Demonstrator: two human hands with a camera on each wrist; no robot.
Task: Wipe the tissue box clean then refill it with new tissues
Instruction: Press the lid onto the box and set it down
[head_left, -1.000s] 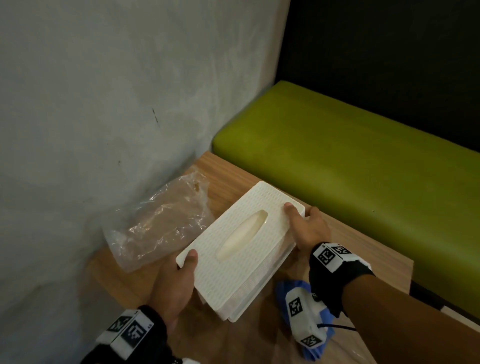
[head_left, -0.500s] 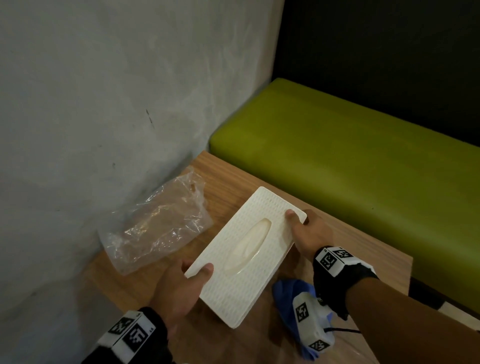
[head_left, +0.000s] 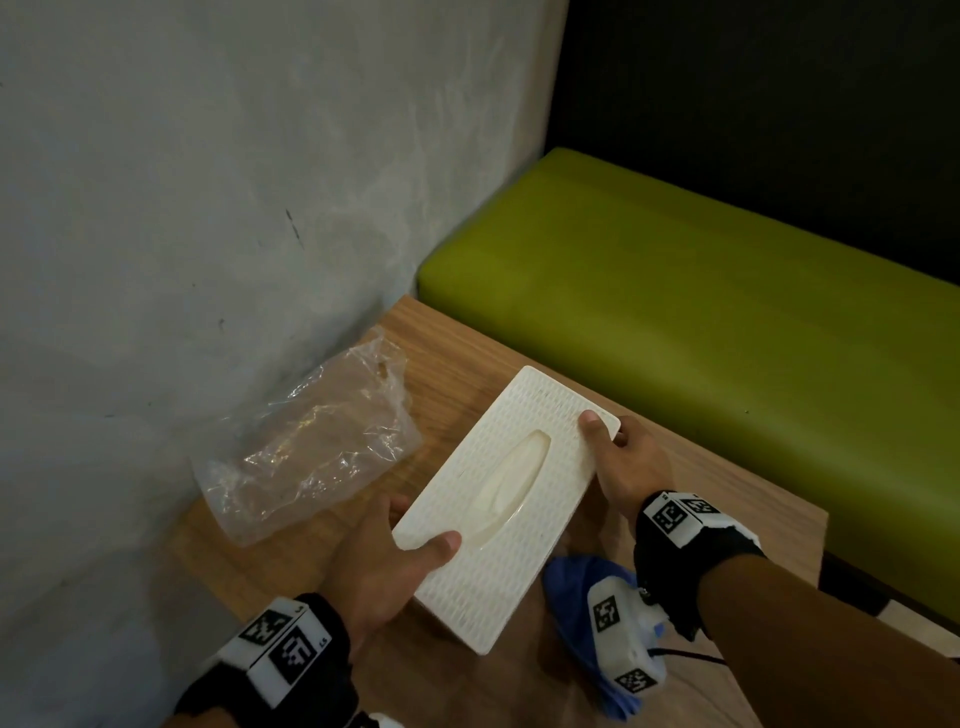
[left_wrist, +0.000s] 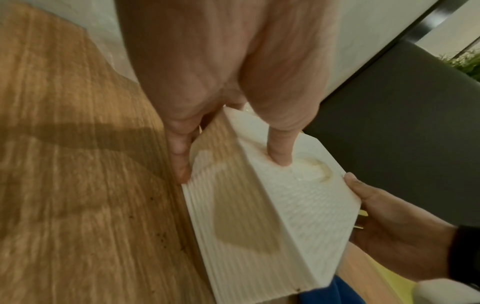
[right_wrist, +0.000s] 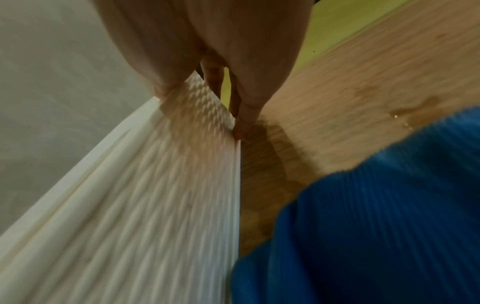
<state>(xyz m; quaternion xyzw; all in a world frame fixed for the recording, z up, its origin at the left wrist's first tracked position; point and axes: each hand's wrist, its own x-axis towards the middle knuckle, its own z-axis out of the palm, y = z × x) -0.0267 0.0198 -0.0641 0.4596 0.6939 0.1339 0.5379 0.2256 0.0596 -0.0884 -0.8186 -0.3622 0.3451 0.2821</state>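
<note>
A white textured tissue box (head_left: 511, 499) with an oval slot on top sits on the wooden table (head_left: 457, 358). My left hand (head_left: 387, 564) grips its near-left end, thumb on the lid and fingers down the side. My right hand (head_left: 618, 467) grips the far-right end the same way. In the left wrist view the box (left_wrist: 280, 216) shows its ribbed side and lid, with my thumb (left_wrist: 281, 152) beside the slot. The right wrist view shows the box's ribbed side (right_wrist: 161, 195) and my fingertips (right_wrist: 242, 119) at its corner. A blue cloth (head_left: 579, 587) lies beside the box.
A crumpled clear plastic bag (head_left: 311, 447) lies against the grey wall (head_left: 208, 208) at the left. A green bench seat (head_left: 701, 322) runs along the table's far edge. The blue cloth (right_wrist: 376, 205) fills the lower right of the right wrist view.
The lid, which stood raised and askew over the base with tissue showing at the gap, now sits flush on the box. Both hands kept their hold and pressed it down.
</note>
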